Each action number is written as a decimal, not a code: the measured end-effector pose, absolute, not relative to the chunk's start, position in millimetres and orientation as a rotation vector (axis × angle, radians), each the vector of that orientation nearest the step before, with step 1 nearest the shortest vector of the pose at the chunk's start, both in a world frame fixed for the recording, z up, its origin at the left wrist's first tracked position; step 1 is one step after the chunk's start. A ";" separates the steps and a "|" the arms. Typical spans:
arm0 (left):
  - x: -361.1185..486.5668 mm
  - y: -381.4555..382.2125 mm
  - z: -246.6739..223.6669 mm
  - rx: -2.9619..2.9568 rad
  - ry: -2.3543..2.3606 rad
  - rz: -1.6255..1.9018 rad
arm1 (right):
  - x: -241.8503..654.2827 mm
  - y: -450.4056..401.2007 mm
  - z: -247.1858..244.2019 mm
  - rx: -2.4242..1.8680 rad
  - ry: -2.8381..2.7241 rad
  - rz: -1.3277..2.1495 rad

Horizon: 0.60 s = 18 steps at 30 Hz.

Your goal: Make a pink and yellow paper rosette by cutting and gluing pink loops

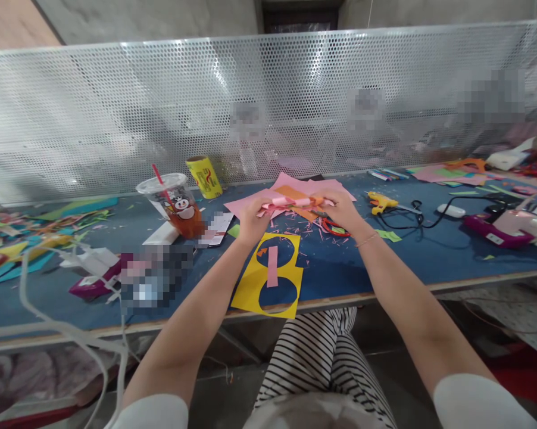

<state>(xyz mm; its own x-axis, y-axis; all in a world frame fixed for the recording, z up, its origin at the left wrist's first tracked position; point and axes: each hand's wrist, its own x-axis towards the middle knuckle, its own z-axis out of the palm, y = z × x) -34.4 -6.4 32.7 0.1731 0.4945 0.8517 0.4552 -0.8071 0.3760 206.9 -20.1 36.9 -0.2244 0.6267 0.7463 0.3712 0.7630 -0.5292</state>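
Between my two hands a strip-like pink and orange paper piece (pixel 290 203) is held up above the table. My left hand (pixel 253 220) is closed on its left end, and my right hand (pixel 341 210) on its right end. Beneath and behind it lie pink paper sheets (pixel 244 199). A yellow paper (pixel 249 290) with two round holes lies nearer to me, with a pink strip (pixel 272 266) across it. Red-handled scissors (pixel 333 229), partly hidden, rest by my right hand among small paper scraps.
A cup of drink (pixel 183 208) with a red straw and a yellow can-like roll (pixel 205 177) stand at the left. To the right lie a yellow glue gun (pixel 381 202) with a black cord and a purple power strip (pixel 496 232). A perforated metal screen (pixel 161 119) runs along the back.
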 end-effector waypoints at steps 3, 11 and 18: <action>-29.6 -7.1 35.1 2.082 1.024 1.663 | 204.6 -20.6 37.3 -0.780 -1.732 0.468; -22.6 -1.2 31.1 1.672 0.802 1.453 | 204.9 -9.4 36.5 -0.747 -1.404 1.026; -23.1 0.7 28.0 1.619 0.835 1.342 | 201.0 -10.9 36.0 -0.786 -1.246 1.255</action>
<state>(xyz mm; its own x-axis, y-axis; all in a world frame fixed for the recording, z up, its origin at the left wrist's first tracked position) -23.1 0.7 28.0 0.2001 0.8895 0.4108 -0.0243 -0.4147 0.9096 201.0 -10.9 36.0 -0.1330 0.9605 0.2445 -0.2510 0.2060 -0.9458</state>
